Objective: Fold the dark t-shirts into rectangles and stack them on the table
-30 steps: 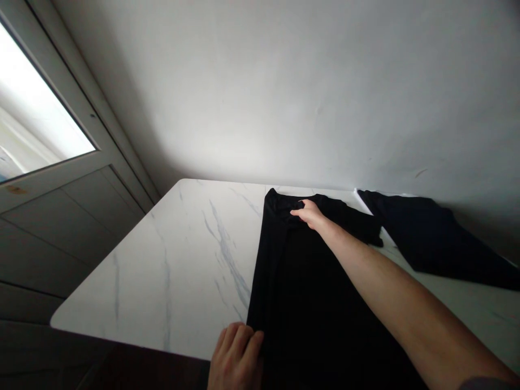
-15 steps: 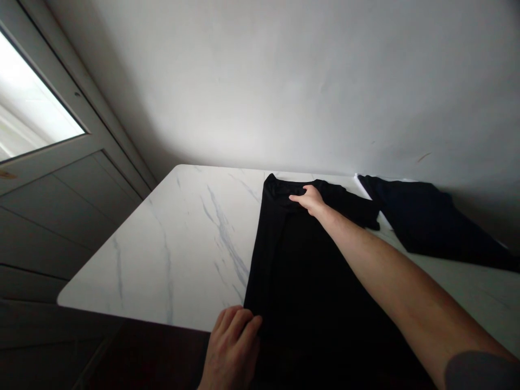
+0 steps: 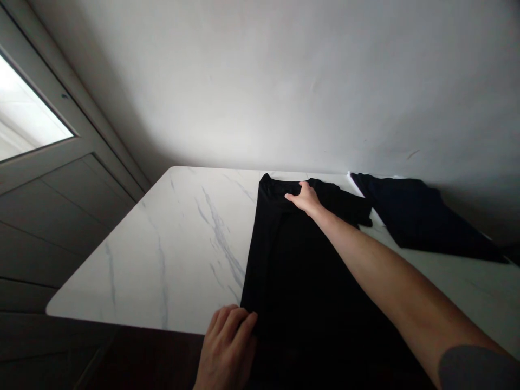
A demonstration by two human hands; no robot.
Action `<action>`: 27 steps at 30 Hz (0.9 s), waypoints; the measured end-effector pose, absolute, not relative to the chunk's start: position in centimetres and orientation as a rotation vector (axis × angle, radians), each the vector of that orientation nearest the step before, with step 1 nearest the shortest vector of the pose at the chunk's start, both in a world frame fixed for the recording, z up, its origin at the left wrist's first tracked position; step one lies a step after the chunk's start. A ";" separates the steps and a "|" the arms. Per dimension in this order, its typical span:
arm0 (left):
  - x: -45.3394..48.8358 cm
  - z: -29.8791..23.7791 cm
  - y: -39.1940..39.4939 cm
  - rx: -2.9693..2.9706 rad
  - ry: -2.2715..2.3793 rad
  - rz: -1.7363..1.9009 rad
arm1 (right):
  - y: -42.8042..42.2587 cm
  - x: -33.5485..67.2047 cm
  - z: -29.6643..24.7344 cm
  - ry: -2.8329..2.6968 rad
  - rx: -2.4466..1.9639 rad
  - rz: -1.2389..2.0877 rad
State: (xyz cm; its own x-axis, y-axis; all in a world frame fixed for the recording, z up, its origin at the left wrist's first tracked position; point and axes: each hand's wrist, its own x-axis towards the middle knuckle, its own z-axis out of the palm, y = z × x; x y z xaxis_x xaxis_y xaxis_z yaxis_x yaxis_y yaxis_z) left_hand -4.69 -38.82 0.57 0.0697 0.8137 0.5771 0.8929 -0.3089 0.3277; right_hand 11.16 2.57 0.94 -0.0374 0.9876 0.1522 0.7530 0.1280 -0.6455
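Both grips unchanged, left hand (image 3: 226, 348) curled on black garment (image 3: 309, 271), right hand (image 3: 304, 199) open

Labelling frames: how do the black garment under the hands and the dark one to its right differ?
The black garment has both hands on it, the left hand at its near edge and the right hand at its far end; the dark garment has neither. The black garment runs straight out of view; the dark garment lies slanted at the table's far right. Both lie flat on the white marble table.
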 end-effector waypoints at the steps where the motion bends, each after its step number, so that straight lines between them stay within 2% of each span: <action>1: -4.7 0.6 -38.9 -2.188 -1.800 -1.058 | 1.9 11.3 1.2 -1.900 -1.648 0.452; 3: -4.8 0.7 -39.0 -2.146 -1.857 -1.047 | 0.6 11.7 1.7 -2.078 -1.514 0.360; 9: -4.7 0.6 -39.1 -2.160 -1.960 -1.053 | -2.4 12.8 1.7 -2.599 -1.075 0.353; 20: -3.6 1.4 -37.5 -2.270 -1.800 -0.913 | -3.0 12.7 2.1 -2.697 -1.065 0.063; 25: -3.5 1.7 -37.4 -2.246 -1.719 -1.151 | -3.0 12.9 3.3 -2.639 -1.028 -0.073; 27: -3.5 1.7 -37.5 -2.267 -1.688 -1.144 | -2.9 13.2 3.4 -2.652 -1.005 -0.115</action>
